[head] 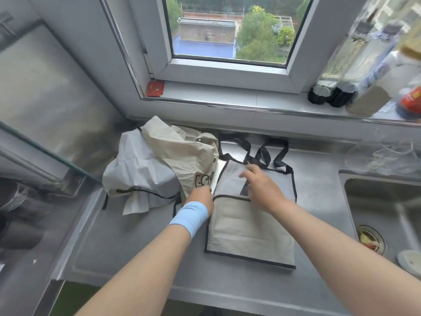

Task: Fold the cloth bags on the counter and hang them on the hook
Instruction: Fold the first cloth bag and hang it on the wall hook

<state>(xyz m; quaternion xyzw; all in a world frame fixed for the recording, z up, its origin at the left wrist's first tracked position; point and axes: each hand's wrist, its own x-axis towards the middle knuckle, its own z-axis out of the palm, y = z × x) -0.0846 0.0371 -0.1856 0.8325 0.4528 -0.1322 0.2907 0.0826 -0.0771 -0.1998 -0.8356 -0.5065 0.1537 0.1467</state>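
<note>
A beige cloth bag with black trim point(250, 231) lies flat on the steel counter point(136, 242), its black handles point(262, 153) spread toward the wall. My left hand point(201, 198), with a light blue band on the wrist, grips the bag's left edge about halfway up. My right hand point(262, 185) rests on the bag's upper part, its fingers stretched left over the cloth. To the left, a crumpled pile of other cloth bags point(159, 160) sits in the counter's corner. No hook is in view.
A sink point(382, 206) with a drain strainer point(370, 239) lies at the right. Glassware point(382, 156) stands behind it. Bottles point(341, 87) line the window sill on the right, and a red packet point(155, 88) lies on its left end. A glass panel point(45, 147) borders the counter's left side.
</note>
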